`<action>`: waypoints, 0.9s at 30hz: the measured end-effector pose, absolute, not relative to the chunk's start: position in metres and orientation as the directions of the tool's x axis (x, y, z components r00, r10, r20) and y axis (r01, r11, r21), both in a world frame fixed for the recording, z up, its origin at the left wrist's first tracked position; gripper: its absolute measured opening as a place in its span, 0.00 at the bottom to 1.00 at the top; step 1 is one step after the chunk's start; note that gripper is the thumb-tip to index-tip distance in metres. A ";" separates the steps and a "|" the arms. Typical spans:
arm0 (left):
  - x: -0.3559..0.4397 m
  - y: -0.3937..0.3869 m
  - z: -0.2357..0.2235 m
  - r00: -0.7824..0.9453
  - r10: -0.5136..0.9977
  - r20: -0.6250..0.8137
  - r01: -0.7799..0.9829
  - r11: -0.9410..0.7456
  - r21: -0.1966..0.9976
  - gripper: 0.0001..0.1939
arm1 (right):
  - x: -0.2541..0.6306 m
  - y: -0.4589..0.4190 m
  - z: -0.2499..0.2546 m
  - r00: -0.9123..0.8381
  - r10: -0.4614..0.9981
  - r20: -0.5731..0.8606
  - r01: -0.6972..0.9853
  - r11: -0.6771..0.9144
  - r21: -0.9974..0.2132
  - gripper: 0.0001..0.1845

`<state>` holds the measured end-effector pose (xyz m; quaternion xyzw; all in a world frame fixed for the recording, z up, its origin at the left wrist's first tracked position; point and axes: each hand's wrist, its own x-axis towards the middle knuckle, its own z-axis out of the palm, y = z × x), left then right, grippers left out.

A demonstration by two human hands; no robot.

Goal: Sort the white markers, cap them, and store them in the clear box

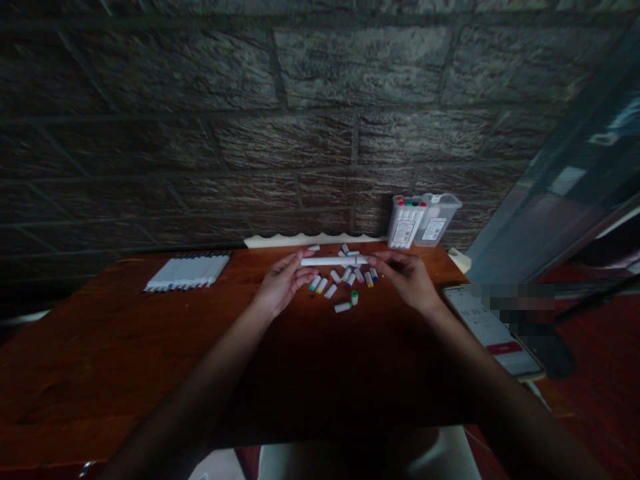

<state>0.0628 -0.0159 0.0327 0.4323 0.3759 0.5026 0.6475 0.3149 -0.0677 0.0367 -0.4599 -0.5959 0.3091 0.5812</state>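
Observation:
A white marker (pixel 327 261) is held level above the table between both hands. My left hand (pixel 283 285) pinches its left end. At the marker's right end, past a seam that looks like the edge of a cap, the fingers of my right hand (pixel 407 279) are closed. Several loose marker caps (pixel 331 291) with coloured ends lie scattered below and around the marker. Two caps with green marks, one of them a standing cap (pixel 355 297), are nearest to me. Farther left, several white markers (pixel 187 272) lie side by side in a row.
Against the brick wall (pixel 320 143) stand a clear case filled with markers (pixel 406 223) and a second clear case (pixel 436 223). A phone (pixel 493 330) lies at the right edge of the wooden table (pixel 100 360). A white wavy-edged strip (pixel 315 240) runs along the back.

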 end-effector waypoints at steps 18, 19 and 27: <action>0.069 -0.032 0.034 0.088 0.980 0.179 0.193 -0.193 0.962 0.23 | 0.307 -0.074 0.031 -0.086 0.961 0.263 0.142 0.274 -0.951 0.15; 0.068 -0.029 0.035 0.099 0.989 0.112 0.119 -0.124 0.985 0.23 | 0.306 -0.074 0.030 -0.078 0.962 0.262 0.133 0.271 -0.954 0.15; 0.064 -0.024 0.022 0.165 0.967 0.194 0.383 -0.244 0.891 0.28 | 0.309 -0.073 0.031 -0.075 0.939 0.334 0.223 0.343 -0.913 0.15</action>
